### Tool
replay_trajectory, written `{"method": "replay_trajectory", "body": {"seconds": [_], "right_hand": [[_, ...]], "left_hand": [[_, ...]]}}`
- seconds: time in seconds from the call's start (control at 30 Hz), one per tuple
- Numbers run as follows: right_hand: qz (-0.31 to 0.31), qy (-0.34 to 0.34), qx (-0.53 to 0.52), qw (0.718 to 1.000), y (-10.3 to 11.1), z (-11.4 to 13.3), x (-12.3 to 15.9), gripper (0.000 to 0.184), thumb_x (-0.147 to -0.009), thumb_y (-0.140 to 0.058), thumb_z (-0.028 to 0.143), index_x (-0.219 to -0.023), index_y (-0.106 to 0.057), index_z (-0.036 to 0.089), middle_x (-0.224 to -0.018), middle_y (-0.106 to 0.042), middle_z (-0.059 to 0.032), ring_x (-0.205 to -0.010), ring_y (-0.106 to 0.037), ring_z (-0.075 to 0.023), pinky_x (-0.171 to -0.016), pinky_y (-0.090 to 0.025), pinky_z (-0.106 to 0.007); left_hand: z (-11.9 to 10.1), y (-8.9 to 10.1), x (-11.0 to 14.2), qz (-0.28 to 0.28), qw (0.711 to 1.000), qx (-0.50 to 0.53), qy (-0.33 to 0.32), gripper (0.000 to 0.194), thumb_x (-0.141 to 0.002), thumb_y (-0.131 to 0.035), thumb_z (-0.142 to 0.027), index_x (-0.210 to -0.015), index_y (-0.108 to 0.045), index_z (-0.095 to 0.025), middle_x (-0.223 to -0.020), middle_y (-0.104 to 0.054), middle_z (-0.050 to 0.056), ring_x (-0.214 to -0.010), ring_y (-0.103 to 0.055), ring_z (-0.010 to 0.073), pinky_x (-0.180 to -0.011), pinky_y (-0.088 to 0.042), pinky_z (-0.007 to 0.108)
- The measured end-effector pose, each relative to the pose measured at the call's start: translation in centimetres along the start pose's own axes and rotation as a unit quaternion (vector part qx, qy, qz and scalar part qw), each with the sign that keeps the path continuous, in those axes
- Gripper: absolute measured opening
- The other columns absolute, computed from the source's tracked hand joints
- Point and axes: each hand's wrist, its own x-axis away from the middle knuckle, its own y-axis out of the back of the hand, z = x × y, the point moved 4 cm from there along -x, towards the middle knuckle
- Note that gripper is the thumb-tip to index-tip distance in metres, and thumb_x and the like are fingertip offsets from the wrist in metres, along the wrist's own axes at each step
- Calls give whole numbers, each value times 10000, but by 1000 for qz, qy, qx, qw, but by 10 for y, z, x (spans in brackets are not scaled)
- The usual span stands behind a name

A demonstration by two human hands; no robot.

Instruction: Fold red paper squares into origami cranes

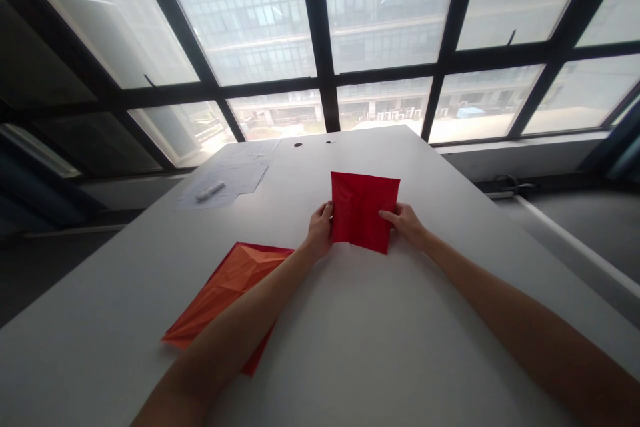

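A person's left hand [319, 230] and right hand [406, 225] are gripping opposite edges of a square of red paper [363, 211] on a white surface [380, 360]. The square is sitting directly between the hands, slightly askew, with its far edge pointing toward the windows. The left hand is pinching the near-left edge, its thumb lying along the paper and its fingers curling beneath. The right hand is half open, its fingers reaching in over the right edge while the thumb is hidden from this angle. Glare from the windows is softening the paper's surface, so any fine creases are hard to make out, and it is difficult to say whether the square is resting flat or lifting slightly.

To the left of the left hand, a sheet of orange-red faceted origami paper [227, 293] is lying on the surface, partly under the left forearm [235, 340]. Farther ahead and left of the hands, translucent plastic sheets [225, 173] are lying near a white marker [210, 191]. Two small round holes [299, 145] are marking the far end of the surface, beneath tall, dark-framed windows [385, 13] overlooking a neighbouring building.
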Motion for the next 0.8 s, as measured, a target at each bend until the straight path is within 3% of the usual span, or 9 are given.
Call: {"method": "replay_trajectory", "body": {"seconds": [0.13, 0.2, 0.37, 0.6, 0.8], "right_hand": [[-92, -2, -32, 995, 15, -6, -8, 190, -716, -740, 262, -867, -722, 148, -867, -761, -80, -735, -715, -219, -694, -621, -362], [-109, -8, -40, 993, 26, -5, -11, 183, -712, -739, 223, -877, -727, 144, -845, -762, -76, -708, -712, -206, -661, -621, -330], [-53, -53, -77, 994, 40, 3, -11, 184, -739, -744, 185, -918, -725, 147, -847, -765, -81, -721, -724, -202, -663, -629, -301], [-57, -69, -72, 993, 41, 5, -8, 183, -776, -726, 187, -956, -721, 154, -887, -766, -91, -728, -724, -205, -684, -634, -322], [-12, -57, -93, 994, 46, 6, -11, 173, -778, -687, 178, -944, -731, 160, -908, -762, -90, -760, -713, -199, -728, -604, -309]], "left_hand": [[4, 4, -6, -5, 1000, -1, -7, 377, -762, -747, -486, -935, -628, -173, -792, -682, 38, -721, -658, 161, -687, -563, 308], [5, 7, -8, -8, 999, -10, -32, 397, -719, -778, -492, -890, -641, -160, -755, -660, 23, -686, -629, 139, -661, -536, 277], [7, 7, -8, -2, 995, -73, -68, 373, -701, -778, -484, -775, -644, -144, -645, -561, -34, -565, -500, 76, -556, -446, 210], [5, 0, -1, 53, 993, -102, -20, 380, -707, -796, -417, -954, -704, -144, -979, -705, 96, -813, -651, 174, -702, -531, 292], [8, 5, -6, 17, 995, -95, -33, 297, -667, -811, -325, -871, -739, -122, -896, -726, 101, -777, -658, 183, -783, -543, 350]]}}
